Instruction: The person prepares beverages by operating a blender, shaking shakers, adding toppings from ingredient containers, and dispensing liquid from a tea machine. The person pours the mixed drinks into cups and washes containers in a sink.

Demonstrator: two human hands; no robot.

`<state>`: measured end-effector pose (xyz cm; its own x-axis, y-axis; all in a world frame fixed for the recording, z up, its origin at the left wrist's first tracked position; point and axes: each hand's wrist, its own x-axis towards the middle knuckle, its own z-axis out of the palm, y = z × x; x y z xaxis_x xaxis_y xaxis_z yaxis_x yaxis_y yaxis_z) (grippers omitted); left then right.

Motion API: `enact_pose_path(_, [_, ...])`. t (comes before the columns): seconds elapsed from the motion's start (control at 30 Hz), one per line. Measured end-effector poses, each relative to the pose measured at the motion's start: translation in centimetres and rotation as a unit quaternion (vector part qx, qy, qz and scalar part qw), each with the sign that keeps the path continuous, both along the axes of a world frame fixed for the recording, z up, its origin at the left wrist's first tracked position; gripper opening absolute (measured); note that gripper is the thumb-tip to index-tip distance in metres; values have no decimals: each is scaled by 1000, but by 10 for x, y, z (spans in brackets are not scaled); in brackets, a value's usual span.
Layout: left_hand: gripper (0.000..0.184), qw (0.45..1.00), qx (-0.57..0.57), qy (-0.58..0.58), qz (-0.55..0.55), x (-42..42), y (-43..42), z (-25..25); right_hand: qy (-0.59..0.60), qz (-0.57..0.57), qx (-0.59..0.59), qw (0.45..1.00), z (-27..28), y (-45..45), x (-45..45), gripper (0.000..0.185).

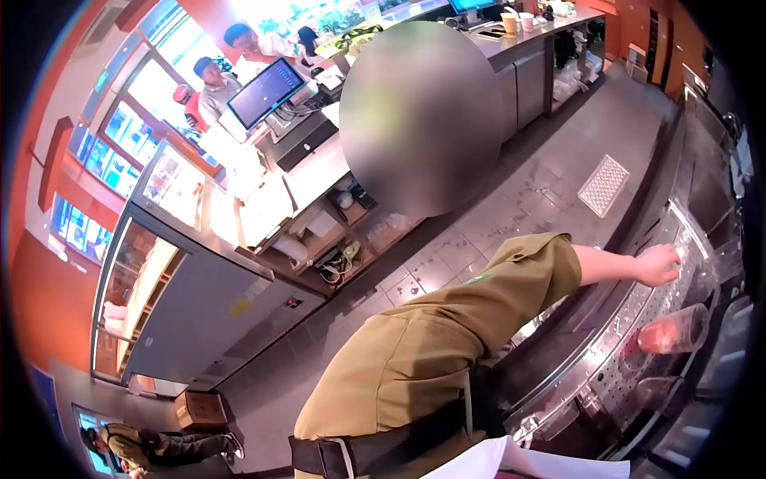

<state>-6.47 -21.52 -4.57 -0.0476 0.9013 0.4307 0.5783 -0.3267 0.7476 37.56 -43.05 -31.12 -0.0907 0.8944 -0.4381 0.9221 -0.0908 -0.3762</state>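
My left hand (pixel 658 265) stretches out to the right over a perforated metal drip tray (pixel 614 391). Its fingers are curled closed, with a small whitish bit at the fingertips too small to name. Just beyond the fingers is a clear plastic cup (pixel 722 267); whether they touch it I cannot tell. Nearer to me, a clear cup with pink-red contents (pixel 674 331) appears tilted by the fisheye view. Another clear container (pixel 658 391) is beside it. My tan sleeve (pixel 519 279) fills the lower middle. My right hand is out of view.
Across the tiled floor (pixel 447 267) runs a service counter with a monitor (pixel 267 92) and cups (pixel 509 24). A glass-sided cabinet (pixel 191 311) and cardboard box (pixel 199 409) are left. A blurred patch hides part of the counter. People are behind the counter and lower left.
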Motion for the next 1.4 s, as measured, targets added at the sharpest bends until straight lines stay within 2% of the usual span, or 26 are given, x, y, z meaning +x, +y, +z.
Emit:
enact_pose_path(0.07, [31,999,31,12,-1,6,18,-9,59,-34,-13,998,10,-17,22,25])
enact_pose_path(0.1, [23,983,-62,170,13,7,26,-1,83,-64,-17,994,23,-40,31,25])
enact_pose_path(0.13, [29,969,-12,239,-67,3,46,-20,104,-99,-22,989,36,-67,48,24])
enact_pose_path(0.2, [35,976,-8,208,-68,6,27,13,126,-160,-11,979,69,-114,55,24])
enact_pose_path(0.23, [34,971,-156,141,-110,6,22,35,136,-183,1,974,80,-125,55,24])
enact_pose_path(0.3, [50,975,-66,124,-175,8,53,19,140,-221,40,964,100,-146,57,23])
enact_pose_path(0.33, [60,972,54,165,-157,13,71,1,146,-229,62,960,107,-137,58,23])
enact_pose_path(0.37, [64,970,7,144,-194,19,65,17,143,-229,94,958,113,-128,58,23])
enact_pose_path(0.4, [68,962,15,150,-227,23,65,21,110,-234,143,955,107,-119,63,20])
enact_pose_path(0.43, [72,955,25,154,-253,28,66,20,47,-181,234,954,180,-97,9,18])
enact_pose_path(0.47, [74,950,39,175,-255,40,69,17,112,-137,233,956,172,-77,27,17])
enact_pose_path(0.5, [76,946,52,195,-253,48,71,12,177,-236,160,942,199,-59,9,18])
enact_pose_path(0.57, [81,943,55,228,-237,61,55,19,161,-166,215,949,246,-29,-6,19])
enact_pose_path(0.6, [82,943,44,239,-225,68,48,22,260,-235,224,909,263,-9,-26,19])
enact_pose_path(0.63, [84,943,32,253,-212,73,42,24,208,-149,231,939,273,18,-20,19])
enact_pose_path(0.67, [87,943,28,258,-207,74,41,24,210,-182,247,928,286,40,-31,19])
enact_pose_path(0.73, [86,943,18,250,-218,73,43,18,198,-129,268,934,305,92,-44,22])
enact_pose_path(0.8, [83,940,0,277,-198,72,38,22,74,-177,270,943,336,131,-76,23])
enact_pose_path(0.9, [80,941,-16,255,-219,64,35,23,-54,-168,258,950,369,165,-109,35])
enact_pose_path(1.0, [73,938,-17,277,-205,61,35,21,-170,-150,280,933,368,193,-114,37])
enact_pose_path(1.13, [61,953,15,224,-205,53,32,6,-154,-111,236,953,357,214,-103,35])
enact_pose_path(1.23, [55,961,26,182,-204,57,35,4,-54,-131,239,961,328,223,-90,37])
enact_pose_path(1.27, [54,962,21,170,-212,56,36,5,18,-151,237,960,317,222,-89,36])
enact_pose_path(1.3, [54,963,15,156,-220,56,35,6,147,-176,232,945,293,230,-83,33])
enact_pose_path(1.37, [53,967,15,126,-222,55,33,6,270,-129,252,920,264,230,-77,28])
enact_pose_path(1.4, [53,968,15,112,-222,54,32,6,306,-156,238,908,254,230,-80,25])
